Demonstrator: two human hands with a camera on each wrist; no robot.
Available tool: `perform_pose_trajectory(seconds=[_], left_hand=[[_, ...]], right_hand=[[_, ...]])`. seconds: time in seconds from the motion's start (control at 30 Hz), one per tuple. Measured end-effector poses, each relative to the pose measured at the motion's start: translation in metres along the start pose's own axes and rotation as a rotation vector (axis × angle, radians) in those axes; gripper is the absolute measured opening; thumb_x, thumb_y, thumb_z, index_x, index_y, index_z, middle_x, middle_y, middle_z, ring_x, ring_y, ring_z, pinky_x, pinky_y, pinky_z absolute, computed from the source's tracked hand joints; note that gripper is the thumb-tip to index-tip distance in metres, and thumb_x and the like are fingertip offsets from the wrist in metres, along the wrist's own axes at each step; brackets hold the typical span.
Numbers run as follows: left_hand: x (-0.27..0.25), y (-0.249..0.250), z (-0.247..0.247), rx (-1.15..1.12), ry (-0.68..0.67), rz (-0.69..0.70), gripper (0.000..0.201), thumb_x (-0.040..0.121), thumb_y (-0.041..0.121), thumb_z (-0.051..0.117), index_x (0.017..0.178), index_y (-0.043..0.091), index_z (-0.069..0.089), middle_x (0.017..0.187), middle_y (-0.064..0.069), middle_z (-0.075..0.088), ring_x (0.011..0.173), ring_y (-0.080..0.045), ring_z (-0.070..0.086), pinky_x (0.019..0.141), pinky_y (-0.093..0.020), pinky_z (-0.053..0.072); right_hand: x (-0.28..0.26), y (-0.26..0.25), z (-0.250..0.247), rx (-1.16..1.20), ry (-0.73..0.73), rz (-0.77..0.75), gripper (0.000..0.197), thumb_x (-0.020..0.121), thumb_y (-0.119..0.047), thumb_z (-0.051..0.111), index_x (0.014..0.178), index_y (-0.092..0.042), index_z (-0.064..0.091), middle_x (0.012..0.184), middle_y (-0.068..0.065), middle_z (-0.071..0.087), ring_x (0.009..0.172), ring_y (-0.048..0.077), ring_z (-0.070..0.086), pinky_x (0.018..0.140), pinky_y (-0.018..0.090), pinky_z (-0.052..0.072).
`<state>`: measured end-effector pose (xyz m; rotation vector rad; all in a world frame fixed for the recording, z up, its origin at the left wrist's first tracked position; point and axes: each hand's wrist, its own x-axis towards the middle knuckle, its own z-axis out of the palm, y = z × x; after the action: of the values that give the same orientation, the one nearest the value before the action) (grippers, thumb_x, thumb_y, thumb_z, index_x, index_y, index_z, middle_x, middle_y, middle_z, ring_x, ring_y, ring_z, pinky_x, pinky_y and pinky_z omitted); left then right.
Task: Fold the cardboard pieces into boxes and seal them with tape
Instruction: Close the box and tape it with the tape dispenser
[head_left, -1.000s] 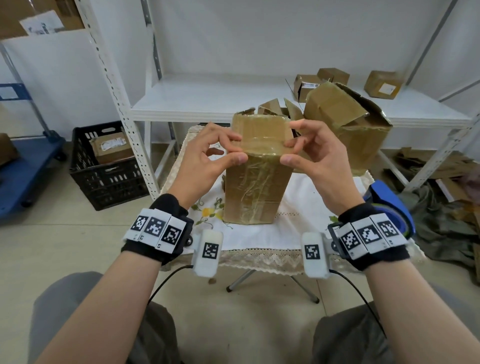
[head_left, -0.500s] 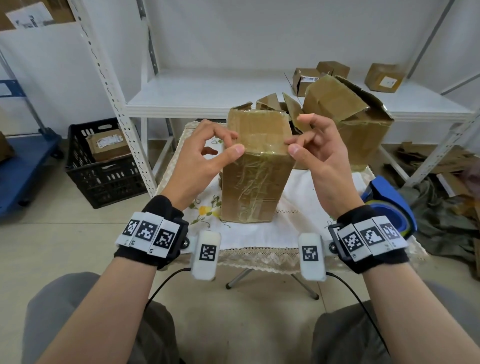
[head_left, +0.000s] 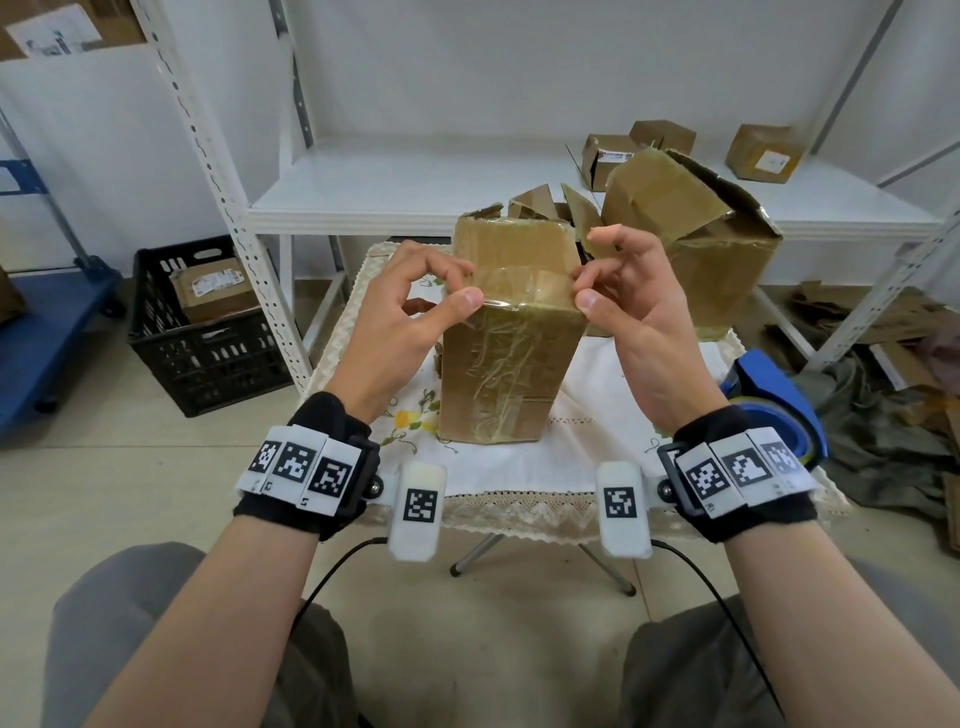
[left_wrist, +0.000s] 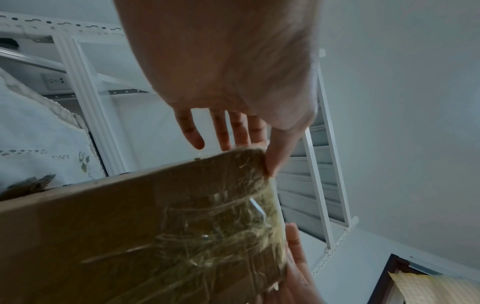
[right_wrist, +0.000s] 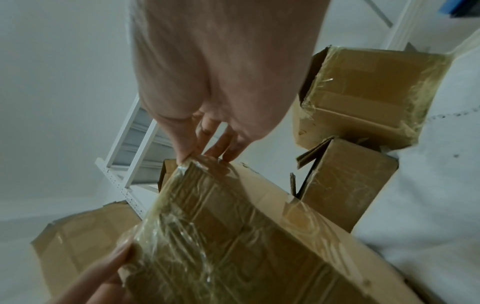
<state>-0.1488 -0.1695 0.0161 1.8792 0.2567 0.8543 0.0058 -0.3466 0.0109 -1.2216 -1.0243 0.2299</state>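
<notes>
A tall brown cardboard box (head_left: 511, 374) wrapped in clear tape stands upright on the small cloth-covered table (head_left: 519, 478). A strip of clear tape (head_left: 527, 296) lies across its top near edge. My left hand (head_left: 465, 286) pinches the strip's left end at the box's corner between thumb and forefinger. At the right corner my right hand (head_left: 584, 288) pinches the other end. The left wrist view shows the thumb (left_wrist: 272, 164) on the box (left_wrist: 130, 226) corner. In the right wrist view the fingertips (right_wrist: 228, 156) rest on the box (right_wrist: 233, 236) top.
A blue tape dispenser (head_left: 774, 410) lies on the table's right edge. A bigger open box (head_left: 696, 260) and smaller open ones stand behind. White shelving (head_left: 415, 182) carries small boxes (head_left: 763, 153). A black crate (head_left: 202, 332) and blue cart (head_left: 47, 332) are on the left floor.
Both hands have shifted slightly outward to the box's top corners, and the tape strip now sits along the near top edge. The box has not moved.
</notes>
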Motion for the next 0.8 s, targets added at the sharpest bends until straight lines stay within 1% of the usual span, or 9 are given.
perform_pose_trajectory(seconds=[0.07,0.2,0.23,0.37,0.47,0.53,0.63,0.73,0.8], left_hand=[[0.001,0.002,0.0,-0.006,0.007,-0.022,0.013,0.089,0.022,0.071,0.084,0.018,0.059,0.11,0.012,0.063,0.118,-0.007,0.059,0.101,-0.045,0.049],[0.002,0.013,0.009,-0.028,0.056,-0.085,0.018,0.089,0.01,0.07,0.079,0.008,0.054,0.114,-0.006,0.061,0.112,-0.005,0.06,0.091,-0.019,0.041],[0.002,0.015,0.013,-0.032,0.075,-0.1,0.019,0.089,0.008,0.069,0.078,0.007,0.053,0.115,-0.009,0.06,0.11,-0.003,0.06,0.09,-0.017,0.039],[0.002,0.022,0.023,-0.043,0.144,-0.153,0.019,0.088,0.008,0.065,0.076,0.005,0.05,0.116,-0.009,0.059,0.101,0.005,0.058,0.09,-0.021,0.038],[0.001,0.024,0.027,-0.05,0.173,-0.173,0.02,0.089,0.008,0.064,0.075,0.008,0.049,0.115,-0.004,0.06,0.102,0.005,0.057,0.09,-0.02,0.038],[0.001,0.023,0.029,-0.054,0.181,-0.182,0.021,0.089,0.008,0.064,0.076,0.009,0.048,0.113,-0.001,0.061,0.103,0.004,0.057,0.09,-0.02,0.039],[0.002,0.023,0.028,-0.053,0.196,-0.181,0.022,0.089,0.009,0.065,0.076,0.01,0.048,0.111,0.002,0.061,0.104,0.002,0.057,0.091,-0.024,0.041],[0.002,0.025,0.029,-0.031,0.193,-0.166,0.023,0.089,0.008,0.064,0.074,0.012,0.047,0.112,-0.001,0.06,0.098,0.006,0.056,0.093,-0.027,0.045],[0.002,0.025,0.029,-0.03,0.202,-0.165,0.026,0.088,0.008,0.063,0.071,0.016,0.045,0.113,-0.004,0.059,0.098,0.005,0.057,0.093,-0.027,0.045]], right_hand=[[-0.001,-0.001,0.0,-0.034,0.0,-0.005,0.043,0.096,0.012,0.054,0.133,-0.007,0.045,0.092,0.009,0.06,0.105,0.023,0.058,0.094,0.03,0.05],[-0.002,-0.003,0.0,-0.09,-0.002,-0.022,0.041,0.096,0.01,0.057,0.132,-0.007,0.047,0.092,0.013,0.063,0.113,0.025,0.061,0.102,0.035,0.05],[-0.002,-0.003,0.0,-0.107,-0.006,-0.027,0.04,0.096,0.01,0.057,0.131,-0.008,0.048,0.092,0.014,0.063,0.114,0.025,0.062,0.104,0.036,0.049],[-0.003,-0.007,0.0,-0.176,-0.01,-0.05,0.04,0.096,0.011,0.056,0.129,-0.009,0.05,0.092,0.024,0.062,0.113,0.026,0.063,0.104,0.035,0.049],[-0.003,-0.009,0.001,-0.221,-0.012,-0.06,0.039,0.095,0.012,0.056,0.127,-0.01,0.052,0.09,0.028,0.059,0.111,0.025,0.064,0.103,0.032,0.05],[-0.004,-0.01,0.001,-0.309,-0.013,-0.094,0.036,0.095,0.009,0.058,0.125,-0.012,0.055,0.084,0.023,0.06,0.108,0.022,0.066,0.102,0.031,0.051],[-0.003,-0.015,0.002,-0.579,-0.006,-0.215,0.026,0.095,-0.005,0.065,0.118,-0.015,0.06,0.08,0.007,0.062,0.097,0.015,0.068,0.086,0.021,0.051],[0.003,-0.023,0.007,-0.747,-0.052,-0.263,0.04,0.085,-0.023,0.081,0.119,-0.021,0.061,0.076,-0.002,0.059,0.085,0.017,0.065,0.087,0.034,0.052],[0.01,-0.027,0.013,-0.866,-0.12,-0.29,0.053,0.079,-0.024,0.085,0.124,-0.024,0.059,0.076,-0.006,0.056,0.077,0.015,0.059,0.083,0.038,0.052]])
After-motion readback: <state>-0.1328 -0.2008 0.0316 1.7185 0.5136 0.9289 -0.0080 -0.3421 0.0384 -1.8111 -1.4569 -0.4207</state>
